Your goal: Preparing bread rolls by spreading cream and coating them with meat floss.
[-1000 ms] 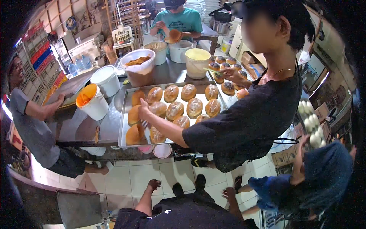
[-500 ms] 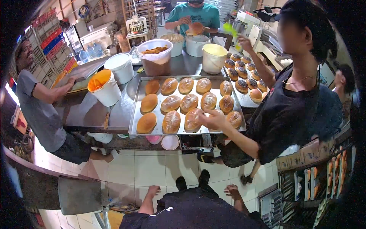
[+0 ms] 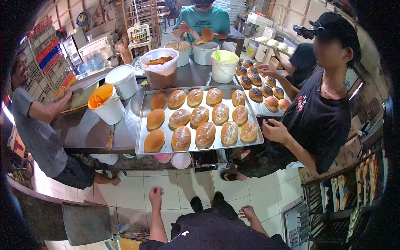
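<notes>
My left hand [image 3: 156, 196] is raised above the tiled floor in front of the table, its fingers curled in and nothing seen in them. Lower, to my right, my right hand [image 3: 248, 212] hangs with fingers apart, holding nothing. Both hands are away from the table. Nearest ahead of them is a large metal tray [image 3: 200, 151] at the table's edge, with rows of oval golden buns [image 3: 205, 133]. Most buns carry pale streaks on top; those in the left column look plain.
A co-worker [image 3: 316, 108] stands right of the tray, another [image 3: 37, 121] at the left, a third [image 3: 207, 21] behind, holding a bun. Buckets [image 3: 111, 109] stand on the table. Beside them is a second tray of dark-topped buns [image 3: 256, 95]. A rack [image 3: 333, 200] stands lower right.
My left hand has risen toward the table; my right stays low. The right co-worker's hand has drawn back from the buns, and the green tool now stands in the yellow-lined bucket.
</notes>
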`<state>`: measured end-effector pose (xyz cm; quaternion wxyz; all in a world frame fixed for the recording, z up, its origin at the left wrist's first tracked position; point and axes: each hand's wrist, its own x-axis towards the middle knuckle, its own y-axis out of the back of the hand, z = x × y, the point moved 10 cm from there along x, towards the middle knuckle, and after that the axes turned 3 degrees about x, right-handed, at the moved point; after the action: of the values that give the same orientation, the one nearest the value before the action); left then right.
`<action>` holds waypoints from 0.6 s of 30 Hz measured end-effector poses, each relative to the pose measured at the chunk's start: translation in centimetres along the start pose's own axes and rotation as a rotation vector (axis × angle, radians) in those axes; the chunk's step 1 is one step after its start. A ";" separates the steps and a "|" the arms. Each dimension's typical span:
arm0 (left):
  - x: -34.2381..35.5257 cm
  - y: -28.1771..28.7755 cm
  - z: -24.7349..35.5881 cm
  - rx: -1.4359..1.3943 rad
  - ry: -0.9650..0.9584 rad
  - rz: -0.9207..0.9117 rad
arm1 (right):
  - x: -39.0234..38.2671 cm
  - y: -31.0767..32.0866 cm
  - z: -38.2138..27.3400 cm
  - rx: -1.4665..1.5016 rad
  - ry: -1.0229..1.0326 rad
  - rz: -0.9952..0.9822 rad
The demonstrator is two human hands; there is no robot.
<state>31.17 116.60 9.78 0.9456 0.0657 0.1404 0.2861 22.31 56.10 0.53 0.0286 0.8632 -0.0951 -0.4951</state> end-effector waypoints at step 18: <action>18.5 -1.5 26.2 0.731 -0.397 0.131 | -8.3 -3.1 -23.5 -0.012 0.432 -0.139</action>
<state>54.60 124.60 30.19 0.8486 0.4593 0.0431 0.2589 38.87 59.66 19.02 0.0192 0.9534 -0.0244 -0.3000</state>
